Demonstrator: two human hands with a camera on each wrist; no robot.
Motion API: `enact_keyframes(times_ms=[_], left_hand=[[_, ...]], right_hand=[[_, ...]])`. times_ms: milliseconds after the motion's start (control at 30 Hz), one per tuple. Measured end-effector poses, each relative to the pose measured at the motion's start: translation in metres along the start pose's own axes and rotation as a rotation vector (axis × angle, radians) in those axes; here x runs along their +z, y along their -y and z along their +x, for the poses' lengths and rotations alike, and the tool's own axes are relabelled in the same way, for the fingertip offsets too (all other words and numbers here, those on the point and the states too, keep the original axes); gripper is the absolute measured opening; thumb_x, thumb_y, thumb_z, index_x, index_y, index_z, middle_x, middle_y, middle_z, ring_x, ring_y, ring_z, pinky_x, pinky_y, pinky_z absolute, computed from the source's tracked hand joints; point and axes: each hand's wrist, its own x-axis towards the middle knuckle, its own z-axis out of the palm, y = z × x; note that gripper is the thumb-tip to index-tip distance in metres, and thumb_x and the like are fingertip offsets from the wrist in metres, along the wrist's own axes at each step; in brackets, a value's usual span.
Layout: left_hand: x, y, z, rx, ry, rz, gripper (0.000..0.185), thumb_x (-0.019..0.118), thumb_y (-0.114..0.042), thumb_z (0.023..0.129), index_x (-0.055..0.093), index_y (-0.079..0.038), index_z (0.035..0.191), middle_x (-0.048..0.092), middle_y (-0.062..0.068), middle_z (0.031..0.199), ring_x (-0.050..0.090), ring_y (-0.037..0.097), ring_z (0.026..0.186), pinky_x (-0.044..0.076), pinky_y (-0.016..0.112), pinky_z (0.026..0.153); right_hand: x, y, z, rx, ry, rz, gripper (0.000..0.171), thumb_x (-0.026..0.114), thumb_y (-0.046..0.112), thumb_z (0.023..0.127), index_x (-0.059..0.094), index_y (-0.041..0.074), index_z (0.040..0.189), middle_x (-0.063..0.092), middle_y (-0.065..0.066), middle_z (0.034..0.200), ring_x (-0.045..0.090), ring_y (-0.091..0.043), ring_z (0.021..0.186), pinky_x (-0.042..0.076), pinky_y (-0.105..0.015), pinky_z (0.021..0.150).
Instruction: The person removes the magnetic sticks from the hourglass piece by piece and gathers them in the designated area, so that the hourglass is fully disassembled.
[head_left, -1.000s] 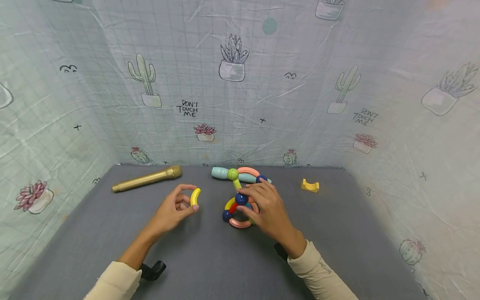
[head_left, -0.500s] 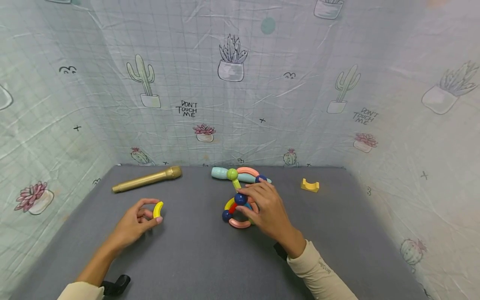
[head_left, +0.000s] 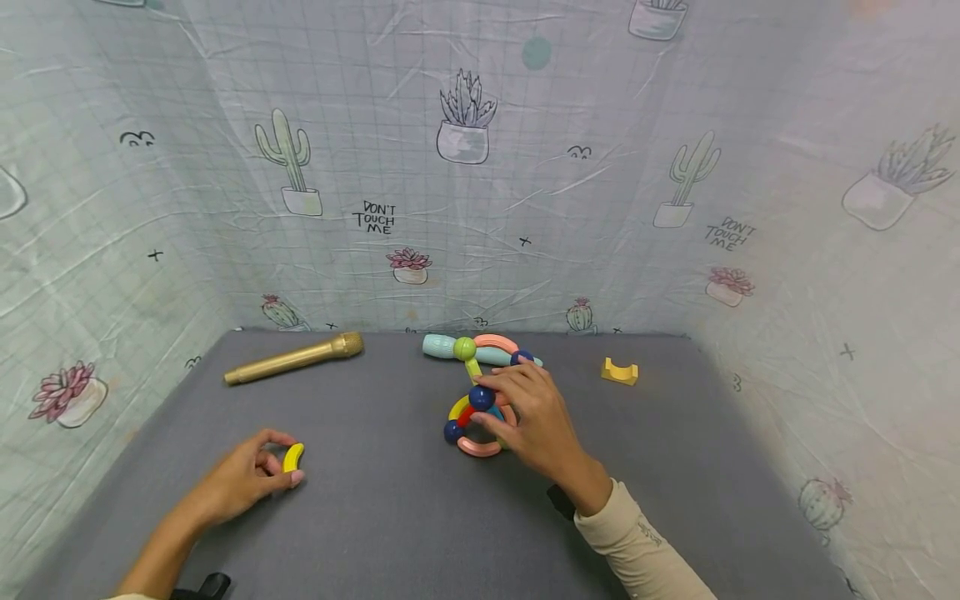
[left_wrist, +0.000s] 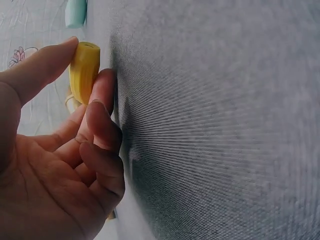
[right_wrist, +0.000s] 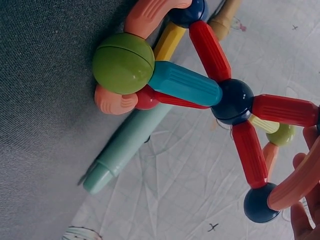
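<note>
My left hand [head_left: 243, 479] pinches a curved yellow building rod [head_left: 293, 457] between thumb and fingers, low at the left of the head view. Close up, the left wrist view has the rod [left_wrist: 85, 72] just beside the grey cloth. At the centre, my right hand [head_left: 538, 417] grips the top navy ball [head_left: 482, 397] of a ball-and-rod structure. The right wrist view brings out its straight red rod [right_wrist: 250, 155], teal rod [right_wrist: 185, 87], green ball [right_wrist: 124, 63] and curved salmon rod [right_wrist: 297, 177]. The right palm hides part of its right side.
A gold toy microphone [head_left: 292, 358] lies at the back left. Behind the structure is a light blue microphone [head_left: 438, 346]. A yellow notched block [head_left: 620, 371] sits at the back right. Patterned cloth [head_left: 480, 208] walls the grey table [head_left: 390, 533] at back and sides.
My left hand has moved left and toward me, away from the structure, carrying the curved yellow rod down close to the table. My right hand keeps its grip, almost still.
</note>
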Motion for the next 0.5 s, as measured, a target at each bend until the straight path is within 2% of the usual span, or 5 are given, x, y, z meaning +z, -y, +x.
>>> enact_keyframes(times_ms=[233,367,500], left_hand=[[0.002,-0.002,-0.003,0.078,-0.028,0.065,0.058,0.086,-0.025,0.091,0.055,0.001,0.132,0.060,-0.001,0.070,0.048,0.003,0.058,0.040,0.024,0.054],[0.002,-0.002,-0.004,0.069,-0.045,0.117,0.059,0.086,-0.027,0.091,0.054,0.000,0.133,0.060,-0.001,0.072,0.049,0.005,0.059,0.040,0.025,0.056],[0.000,-0.007,-0.002,0.049,-0.114,0.219,0.065,0.086,-0.033,0.091,0.054,-0.001,0.137,0.062,0.002,0.081,0.053,0.010,0.068,0.042,0.028,0.062]], right_hand=[[-0.002,-0.005,-0.002,-0.009,-0.041,0.040,0.057,0.095,0.035,0.080,0.076,0.014,0.129,0.077,-0.001,0.119,0.067,-0.021,0.119,0.046,-0.053,0.114],[-0.005,-0.009,-0.002,-0.011,-0.073,0.089,0.055,0.092,0.036,0.084,0.075,0.016,0.132,0.078,0.000,0.115,0.066,-0.020,0.117,0.041,-0.059,0.119],[-0.009,-0.012,-0.001,-0.003,-0.097,0.112,0.049,0.089,0.034,0.088,0.075,0.016,0.130,0.079,-0.001,0.109,0.065,-0.022,0.117,0.040,-0.059,0.119]])
